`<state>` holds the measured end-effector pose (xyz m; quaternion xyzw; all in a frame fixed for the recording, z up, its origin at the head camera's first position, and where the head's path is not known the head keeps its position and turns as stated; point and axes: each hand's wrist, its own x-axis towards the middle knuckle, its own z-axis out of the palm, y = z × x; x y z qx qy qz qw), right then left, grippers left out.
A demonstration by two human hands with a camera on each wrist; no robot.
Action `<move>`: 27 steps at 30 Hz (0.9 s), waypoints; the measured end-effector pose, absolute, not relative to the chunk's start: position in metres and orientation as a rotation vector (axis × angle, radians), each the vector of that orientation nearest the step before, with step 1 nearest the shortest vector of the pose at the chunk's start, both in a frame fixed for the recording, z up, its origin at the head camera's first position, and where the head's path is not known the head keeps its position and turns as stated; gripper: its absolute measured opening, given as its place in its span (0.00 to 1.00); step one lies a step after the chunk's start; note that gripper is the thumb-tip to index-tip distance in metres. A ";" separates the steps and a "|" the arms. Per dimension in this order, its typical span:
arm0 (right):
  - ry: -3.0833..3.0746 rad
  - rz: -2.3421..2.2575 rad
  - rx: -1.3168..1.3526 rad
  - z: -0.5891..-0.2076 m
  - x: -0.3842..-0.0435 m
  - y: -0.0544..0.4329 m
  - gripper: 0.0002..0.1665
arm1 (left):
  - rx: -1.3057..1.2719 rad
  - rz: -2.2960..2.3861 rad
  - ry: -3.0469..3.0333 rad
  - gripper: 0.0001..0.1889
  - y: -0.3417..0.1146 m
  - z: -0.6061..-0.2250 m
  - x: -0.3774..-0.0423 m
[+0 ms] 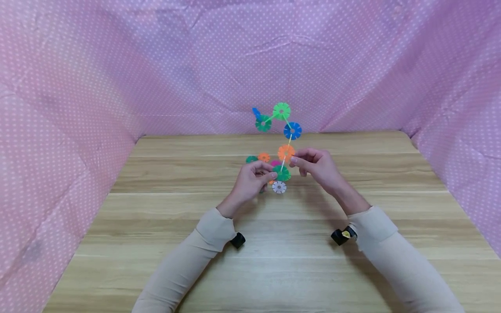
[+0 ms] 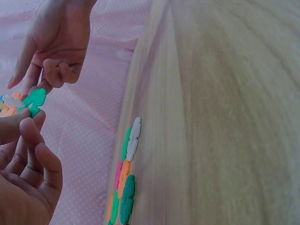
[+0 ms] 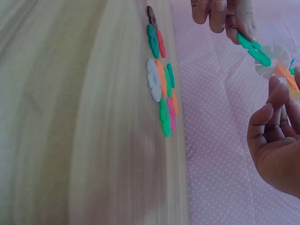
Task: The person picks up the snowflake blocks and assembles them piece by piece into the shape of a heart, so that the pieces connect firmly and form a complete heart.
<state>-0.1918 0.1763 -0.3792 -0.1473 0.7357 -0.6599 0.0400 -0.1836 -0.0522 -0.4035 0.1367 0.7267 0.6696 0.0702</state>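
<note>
Both hands hold up a chain of notched plastic snowflake discs joined at their slots. My left hand (image 1: pixel 250 180) pinches the green disc (image 1: pixel 283 175) at the chain's lower end between thumb and fingers. Slotted into it is a white disc (image 3: pixel 276 52), seen nearly edge-on from the head. Above that, my right hand (image 1: pixel 320 168) pinches the edge of an orange disc (image 1: pixel 285 150). Upward from there the chain runs through a blue disc (image 1: pixel 296 131) and a light green disc (image 1: pixel 281 107), then bends left to a dark green disc (image 1: pixel 263 128) and a tilted blue disc (image 1: pixel 256 113).
Loose discs lie flat on the wooden table (image 1: pixel 156 226) below and behind the hands, among them a white one (image 2: pixel 134 140), a magenta one (image 3: pixel 170 115) and a brown one (image 3: pixel 151 15). Pink dotted cloth (image 1: pixel 219 65) hangs around the table's back and sides.
</note>
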 end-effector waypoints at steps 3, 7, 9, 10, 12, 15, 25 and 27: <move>2.281 -1.938 -0.443 -0.382 -0.188 0.179 0.15 | 0.390 2.032 2.168 0.07 -0.052 -0.403 -0.183; 2.334 -1.820 -0.430 -0.384 -0.182 0.176 0.18 | 0.386 2.055 2.155 0.05 -0.051 -0.403 -0.184; 2.357 -1.781 -0.440 -0.384 -0.181 0.173 0.16 | 0.397 2.061 2.158 0.04 -0.050 -0.403 -0.184; 2.361 -1.776 -0.445 -0.384 -0.180 0.172 0.14 | 0.403 2.061 2.156 0.04 -0.050 -0.404 -0.184; 2.370 -1.769 -0.457 -0.384 -0.179 0.169 0.11 | 0.409 2.049 2.161 0.04 -0.050 -0.404 -0.185; 2.379 -1.766 -0.464 -0.384 -0.179 0.166 0.08 | 0.412 2.006 2.179 0.05 -0.052 -0.404 -0.186; 2.357 -1.839 -0.353 -0.385 -0.182 0.167 0.09 | 0.399 1.897 2.260 0.17 -0.089 -0.397 -0.209; 2.354 -1.848 -0.342 -0.385 -0.183 0.168 0.10 | 0.342 1.898 2.289 0.18 -0.100 -0.399 -0.217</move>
